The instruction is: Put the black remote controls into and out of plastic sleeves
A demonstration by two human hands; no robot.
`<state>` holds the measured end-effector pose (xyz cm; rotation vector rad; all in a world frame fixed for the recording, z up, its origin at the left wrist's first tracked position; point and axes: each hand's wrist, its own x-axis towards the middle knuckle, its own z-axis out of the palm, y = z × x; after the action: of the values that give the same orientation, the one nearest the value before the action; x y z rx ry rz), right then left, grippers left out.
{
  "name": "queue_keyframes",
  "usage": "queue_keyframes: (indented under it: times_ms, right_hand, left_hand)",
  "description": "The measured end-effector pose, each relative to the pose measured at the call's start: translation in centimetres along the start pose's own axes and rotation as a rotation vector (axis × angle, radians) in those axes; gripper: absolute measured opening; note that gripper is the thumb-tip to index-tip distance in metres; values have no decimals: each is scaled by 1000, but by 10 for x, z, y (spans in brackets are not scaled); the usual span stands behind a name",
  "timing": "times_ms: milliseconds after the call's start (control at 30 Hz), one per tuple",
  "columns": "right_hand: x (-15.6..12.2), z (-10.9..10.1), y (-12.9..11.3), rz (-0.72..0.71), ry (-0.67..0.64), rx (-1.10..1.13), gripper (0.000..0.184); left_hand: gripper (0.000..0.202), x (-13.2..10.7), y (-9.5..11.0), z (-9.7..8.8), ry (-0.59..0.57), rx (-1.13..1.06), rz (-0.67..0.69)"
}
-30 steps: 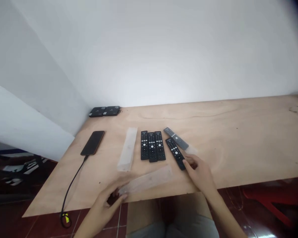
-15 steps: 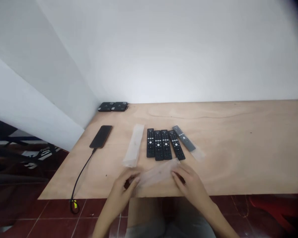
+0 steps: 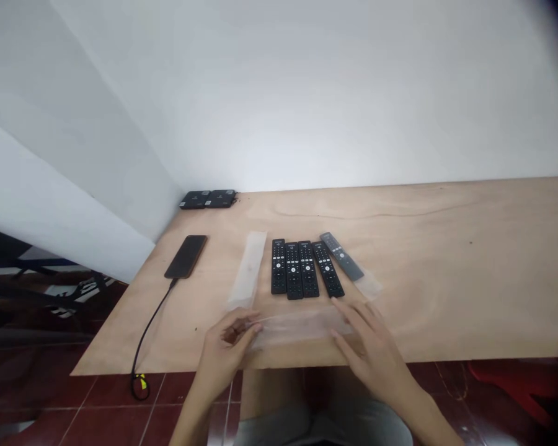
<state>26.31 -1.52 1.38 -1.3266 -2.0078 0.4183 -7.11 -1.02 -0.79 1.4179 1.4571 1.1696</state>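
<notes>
A translucent plastic sleeve point(image 3: 297, 326) lies along the table's front edge between my hands. My left hand point(image 3: 230, 337) pinches its left end between thumb and fingers. At the other end, my right hand point(image 3: 367, 337) is open, thumb and fingers apart, partly covering the sleeve; its forefinger reaches close to the bottom of a black remote control point(image 3: 328, 269). Several more black remotes point(image 3: 292, 271) lie side by side, buttons up. To their right, one remote point(image 3: 341, 256) sits inside a clear sleeve. Left of the row lies another flat sleeve point(image 3: 248, 269).
A dark phone point(image 3: 186, 256) lies on the left with a black cable point(image 3: 151, 331) hanging over the table's front edge. Two black boxes point(image 3: 208, 199) stand in the back left corner against the wall. The plywood table point(image 3: 446, 279) extends right.
My right hand has shifted slightly right and its fingers have spread from a pinch on the sleeve. The sleeve now lies straighter across the table. My left hand keeps its pinch.
</notes>
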Motion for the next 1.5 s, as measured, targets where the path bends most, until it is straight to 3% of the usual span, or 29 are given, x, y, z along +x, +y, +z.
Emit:
queue_keyframes:
  times_ms: [33, 100, 200, 267, 367, 400, 433, 533, 633, 767, 900, 1000, 1133, 1233, 1367, 1500]
  right_hand:
    - [10, -3, -8, -21, -43, 3, 59]
    - [30, -6, -23, -47, -159, 35, 59]
    - [54, -3, -34, -63, -411, 167, 17]
    - [59, 8, -34, 28, -499, 333, 16]
    - [55, 35, -27, 259, -379, 661, 12]
    - [52, 45, -25, 318, -309, 773, 13]
    - [49, 54, -24, 357, -249, 868, 16]
    - [43, 73, -26, 406, -152, 1034, 26]
    - [42, 76, -28, 415, -145, 1061, 30]
    - [39, 71, -20, 400, -118, 975, 31]
    - [33, 70, -8, 398, -84, 930, 31]
    - [31, 73, -5, 392, -95, 939, 30]
    - [30, 75, -9, 383, -113, 916, 30]
    - [30, 74, -12, 376, -119, 903, 28]
    - [32, 69, -14, 359, -139, 887, 24]
    - [34, 67, -18, 315, -151, 849, 21]
  left_hand:
    - [33, 1, 3, -1, -35, 7, -4]
    - [37, 4, 11, -6, -105, 29, -4]
    - [39, 8, 24, -11, -143, 21, 37]
    - [47, 10, 30, -9, -23, -50, 111]
    - [50, 7, 32, 8, 312, -172, 141]
    - [48, 4, 31, 17, 372, -197, 104]
    - [49, 0, 29, 27, 365, -217, 50]
    - [56, -13, 22, 57, 194, -301, -96]
    - [53, -21, 20, 67, 167, -323, -166]
    - [47, 2, 28, 39, 287, -203, -110]
    - [47, 63, 38, -9, 334, -98, 33]
    - [54, 111, 31, -30, 299, 39, 110]
    - [57, 144, 6, -30, 177, 222, 134]
    - [51, 147, -6, -25, 152, 349, 159]
    - [46, 145, -5, -19, 160, 504, 265]
    - [43, 154, -5, -11, -48, 711, 417]
